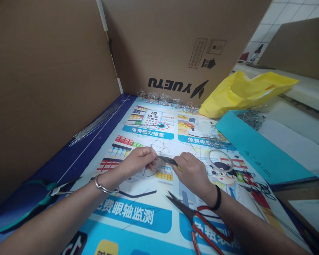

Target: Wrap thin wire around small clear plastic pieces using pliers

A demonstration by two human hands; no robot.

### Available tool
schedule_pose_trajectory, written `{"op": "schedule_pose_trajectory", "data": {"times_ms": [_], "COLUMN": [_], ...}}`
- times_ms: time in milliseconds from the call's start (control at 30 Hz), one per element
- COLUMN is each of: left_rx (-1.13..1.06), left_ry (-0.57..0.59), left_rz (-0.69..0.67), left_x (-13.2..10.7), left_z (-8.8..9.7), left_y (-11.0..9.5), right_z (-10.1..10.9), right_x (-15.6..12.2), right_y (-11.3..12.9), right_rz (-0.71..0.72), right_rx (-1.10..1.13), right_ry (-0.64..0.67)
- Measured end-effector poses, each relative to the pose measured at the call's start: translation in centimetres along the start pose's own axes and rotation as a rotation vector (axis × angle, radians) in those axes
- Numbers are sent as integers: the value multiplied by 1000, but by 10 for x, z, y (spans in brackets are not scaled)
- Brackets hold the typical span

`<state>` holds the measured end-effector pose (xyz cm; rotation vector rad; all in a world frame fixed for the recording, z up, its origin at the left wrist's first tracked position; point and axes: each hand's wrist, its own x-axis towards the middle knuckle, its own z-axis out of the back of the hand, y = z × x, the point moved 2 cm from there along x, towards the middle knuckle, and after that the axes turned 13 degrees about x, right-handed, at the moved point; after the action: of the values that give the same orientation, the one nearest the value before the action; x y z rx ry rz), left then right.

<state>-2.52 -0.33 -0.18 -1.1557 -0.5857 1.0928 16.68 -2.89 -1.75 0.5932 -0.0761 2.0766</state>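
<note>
My left hand (pixel 139 160) is closed in a pinch on a thin wire (pixel 158 146) that loops up over the printed poster (pixel 138 212). A silver bangle sits on its wrist. My right hand (pixel 191 173) is closed round a small pair of pliers (pixel 168 160), whose dark jaws point left and meet the wire at my left fingertips. A black band circles the right wrist. Both hands hover just above the middle of the poster.
Red-handled scissors (pixel 202 221) lie by my right forearm. Teal-handled pliers (pixel 46 198) lie at the left. Straight wires (pixel 94 124) rest by the cardboard wall (pixel 42 88). Finished wire loops (pixel 164 97) line the back box. A yellow bag (pixel 244 92), a teal sheet (pixel 257 148) and a wire ring (pixel 220 160) are to the right.
</note>
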Motion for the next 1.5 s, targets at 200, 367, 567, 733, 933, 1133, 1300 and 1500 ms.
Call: {"op": "schedule_pose_trajectory", "data": {"times_ms": [200,367,567,733,933,1133,1300,1500], "left_rx": [324,618,773,808,831,836,861,882], "left_ry": [-82,-204,-259,-259,-248,-242,-246,-254], "left_rz": [-75,-152,-197,-207,-187,-170,-178,-189], "left_x": [1,-1,-2,-1,-1,-1,-1,-1], "left_z": [1,2,-1,-3,-5,-6,-5,-6], "left_y": [3,-3,-8,-3,-2,-2,1,2], "right_z": [-1,4,8,11,10,10,10,10], "right_x": [1,3,3,2,1,1,1,1], "right_y": [-2,-5,1,6,9,9,9,10], "right_rz": [23,37,91,94,111,133,129,123], "right_rx": [-60,-111,-174,-226,-254,-255,-251,-256], "right_ry": [2,-12,4,17,32,13,10,21]}}
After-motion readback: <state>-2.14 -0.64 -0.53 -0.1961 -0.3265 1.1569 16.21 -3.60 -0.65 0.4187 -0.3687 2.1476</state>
